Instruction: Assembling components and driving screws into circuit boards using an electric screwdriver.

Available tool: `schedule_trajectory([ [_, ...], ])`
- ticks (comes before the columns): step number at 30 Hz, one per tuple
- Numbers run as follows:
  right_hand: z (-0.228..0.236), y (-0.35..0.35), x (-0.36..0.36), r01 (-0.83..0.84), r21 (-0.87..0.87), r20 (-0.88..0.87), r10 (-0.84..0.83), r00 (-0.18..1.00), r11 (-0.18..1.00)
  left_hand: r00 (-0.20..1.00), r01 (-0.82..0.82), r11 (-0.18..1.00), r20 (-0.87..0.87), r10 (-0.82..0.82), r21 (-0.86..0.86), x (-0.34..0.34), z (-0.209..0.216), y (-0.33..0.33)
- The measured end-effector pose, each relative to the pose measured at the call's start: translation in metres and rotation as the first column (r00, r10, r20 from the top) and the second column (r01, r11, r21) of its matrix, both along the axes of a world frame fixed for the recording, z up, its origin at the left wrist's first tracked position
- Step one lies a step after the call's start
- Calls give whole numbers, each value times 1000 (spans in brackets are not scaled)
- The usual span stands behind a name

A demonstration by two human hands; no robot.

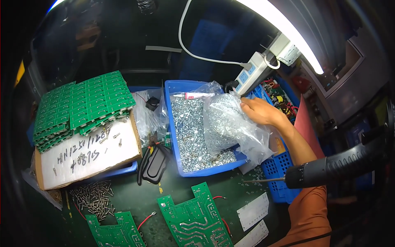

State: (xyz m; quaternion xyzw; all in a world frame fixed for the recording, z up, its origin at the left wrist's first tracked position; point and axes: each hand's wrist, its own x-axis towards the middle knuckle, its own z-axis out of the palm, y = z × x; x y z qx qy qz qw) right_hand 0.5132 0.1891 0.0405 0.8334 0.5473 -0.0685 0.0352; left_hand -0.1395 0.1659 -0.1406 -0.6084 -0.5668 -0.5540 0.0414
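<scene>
My right hand (260,111) reaches in from the right, its fingers closed on the top of a clear plastic bag (226,121) full of small shiny metal pieces, which look like nuts or washers. The bag rests tilted over the right part of a blue bin (168,101). Loose small metal hardware (189,136) covers the bin's bottom, and a white and red tube (195,95) lies across its far end. My left hand is not in view.
An electric screwdriver (325,171) crosses in front of my right forearm. Green circuit boards (90,99) are stacked on a carton at left; two larger boards (197,222) lie in front. Pliers (151,152), loose screws (94,197), a blue basket (279,168) and a power strip (251,72) surround the bin.
</scene>
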Motion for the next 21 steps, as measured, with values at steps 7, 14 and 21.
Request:
schedule_trajectory([
  [7,-7,-5,12,-21,51,-30,23,999,998,999,-41,999,-34,40,-33,2,1,1],
  [14,5,1,13,-10,131,24,7,1000,991,999,-23,1000,-37,22,-11,3,2,2],
  [21,15,18,25,-539,355,706,158,690,764,1000,-21,1000,9,21,5,11,6,3],
])
